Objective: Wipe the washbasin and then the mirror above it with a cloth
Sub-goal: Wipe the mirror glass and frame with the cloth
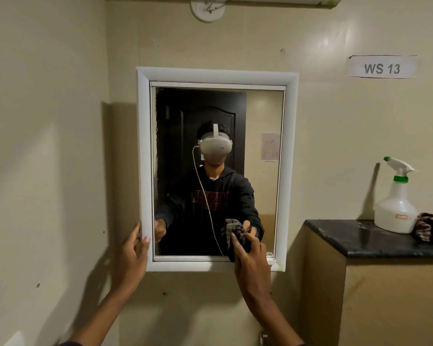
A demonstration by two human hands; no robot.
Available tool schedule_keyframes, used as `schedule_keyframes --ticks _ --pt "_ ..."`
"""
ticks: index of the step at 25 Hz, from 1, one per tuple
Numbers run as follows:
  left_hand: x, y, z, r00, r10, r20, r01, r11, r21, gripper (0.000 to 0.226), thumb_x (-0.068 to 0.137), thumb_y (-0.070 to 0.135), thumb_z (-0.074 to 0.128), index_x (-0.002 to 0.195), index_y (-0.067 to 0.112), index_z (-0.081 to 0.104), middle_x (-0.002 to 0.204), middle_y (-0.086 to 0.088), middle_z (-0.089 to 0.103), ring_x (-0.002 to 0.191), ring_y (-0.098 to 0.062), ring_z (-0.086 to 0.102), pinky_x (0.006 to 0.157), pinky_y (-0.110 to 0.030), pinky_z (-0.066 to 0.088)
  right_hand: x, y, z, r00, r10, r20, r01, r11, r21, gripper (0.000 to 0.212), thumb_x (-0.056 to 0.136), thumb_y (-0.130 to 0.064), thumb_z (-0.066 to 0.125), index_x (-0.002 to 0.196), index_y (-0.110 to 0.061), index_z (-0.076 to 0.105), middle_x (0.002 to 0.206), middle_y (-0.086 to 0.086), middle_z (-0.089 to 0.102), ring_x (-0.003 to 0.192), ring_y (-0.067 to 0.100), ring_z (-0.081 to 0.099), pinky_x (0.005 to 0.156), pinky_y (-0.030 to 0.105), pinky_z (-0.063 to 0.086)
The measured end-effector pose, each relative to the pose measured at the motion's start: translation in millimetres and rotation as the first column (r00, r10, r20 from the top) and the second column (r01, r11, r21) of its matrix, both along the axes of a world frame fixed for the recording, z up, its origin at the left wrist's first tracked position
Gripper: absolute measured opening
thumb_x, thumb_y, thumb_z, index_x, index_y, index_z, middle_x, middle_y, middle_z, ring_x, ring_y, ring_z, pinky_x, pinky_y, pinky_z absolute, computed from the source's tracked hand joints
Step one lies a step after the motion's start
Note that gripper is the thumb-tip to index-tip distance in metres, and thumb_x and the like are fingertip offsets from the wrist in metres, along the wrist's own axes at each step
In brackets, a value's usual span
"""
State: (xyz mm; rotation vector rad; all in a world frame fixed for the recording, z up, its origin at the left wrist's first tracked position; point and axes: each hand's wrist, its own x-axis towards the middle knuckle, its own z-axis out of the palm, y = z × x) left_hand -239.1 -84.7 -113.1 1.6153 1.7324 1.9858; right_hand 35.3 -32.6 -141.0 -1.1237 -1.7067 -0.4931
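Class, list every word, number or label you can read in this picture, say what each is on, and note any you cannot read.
"WS 13": paper sign, up right of the mirror.
Red print on the hoodie reflected in the mirror: reversed and blurred, unreadable.
Label on the spray bottle: too small to read.
Pale sheet reflected in the mirror: too faint to read.

Glossy beige walls [60, 121] meet in a corner. At right, a black surface [360, 240] tops a tan cabinet [385, 295]; a paper sign [382, 67] reads WS 13.
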Motion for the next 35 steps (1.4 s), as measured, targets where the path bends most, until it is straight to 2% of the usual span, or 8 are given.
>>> schedule_keyframes --ticks 4,8,12,15,20,26,29,35 --pt "14 -6 7 0.942 0.163 -0.294 -0.138 0.985 0.103 0.057 0.094 0.037 0.043 0.147 0.024 0.029 0.156 0.000 0.030 0.144 -0.016 0.028 0.116 -0.040 0.028 18 -8 37 1.000 0.003 0.012 -0.005 0.982 0.190 0.042 0.087 -0.004 0.067 0.127 -0.015 0.064 0.125 0.016 0.056 0.102 0.032 0.056 0.060 0.033 0.059" --pt "40 -16 45 0.803 0.268 -0.533 -0.184 0.961 0.206 0.059 0.095 0.039 0.041 0.150 0.025 0.024 0.159 0.001 0.024 0.147 -0.015 0.018 0.118 -0.037 0.023 32 -5 100 0.996 -0.061 0.059 0.039 0.945 0.323 0.053 0.083 -0.006 0.074 0.132 -0.018 0.059 0.132 0.014 0.049 0.103 0.030 0.052 0.068 0.035 0.057" --pt "58 -31 101 0.657 0.383 -0.649 -0.232 0.922 0.309 0.059 0.096 0.036 0.042 0.150 0.021 0.024 0.160 -0.003 0.019 0.149 -0.019 0.011 0.119 -0.041 0.020 42 -5 168 0.966 -0.157 0.207 0.030 0.857 0.514 0.066 0.081 -0.015 0.078 0.139 -0.023 0.048 0.138 0.011 0.039 0.112 0.032 0.047 0.086 0.039 0.049" --pt "63 -41 140 0.581 0.452 -0.676 -0.271 0.891 0.364 0.063 0.095 0.036 0.042 0.151 0.019 0.019 0.161 -0.007 0.013 0.150 -0.023 0.007 0.118 -0.046 0.020 42 -12 201 0.953 -0.191 0.236 0.020 0.815 0.580 0.067 0.078 -0.017 0.082 0.138 -0.023 0.053 0.139 0.010 0.036 0.117 0.032 0.043 0.090 0.041 0.046" --pt "74 -50 146 0.536 0.464 -0.706 -0.285 0.886 0.366 0.067 0.094 0.043 0.039 0.152 0.022 0.014 0.162 -0.007 0.008 0.150 -0.025 0.002 0.120 -0.046 0.015 41 -21 201 0.943 -0.201 0.266 0.005 0.805 0.593 0.079 0.079 -0.018 0.081 0.143 -0.026 0.036 0.138 0.009 0.034 0.115 0.031 0.043 0.086 0.040 0.048" --pt "107 -41 144 0.571 0.399 -0.717 -0.218 0.916 0.337 0.069 0.094 0.045 0.039 0.153 0.021 0.011 0.162 -0.006 0.005 0.150 -0.023 -0.001 0.120 -0.048 0.015 70 -22 203 0.939 -0.259 0.224 0.090 0.817 0.569 0.071 0.085 -0.023 0.075 0.145 -0.028 0.038 0.139 0.007 0.035 0.113 0.030 0.044 0.084 0.038 0.047" --pt "138 -32 143 0.569 0.362 -0.738 -0.159 0.929 0.333 0.070 0.094 0.044 0.041 0.153 0.021 0.010 0.162 -0.006 0.006 0.150 -0.024 0.000 0.119 -0.049 0.016 101 -27 203 0.927 -0.305 0.218 0.134 0.813 0.567 0.056 0.090 -0.014 0.060 0.144 -0.023 0.046 0.137 0.007 0.034 0.110 0.030 0.042 0.081 0.040 0.047" --pt "216 -8 140 0.551 0.278 -0.787 -0.015 0.946 0.323 0.067 0.094 0.048 0.037 0.152 0.024 0.014 0.162 -0.006 0.009 0.150 -0.025 0.004 0.120 -0.049 0.014 179 -20 186 0.867 -0.423 0.264 0.283 0.854 0.437 0.068 0.083 0.004 0.053 0.145 -0.019 0.042 0.134 0.010 0.030 0.102 0.032 0.041 0.072 0.041 0.049"
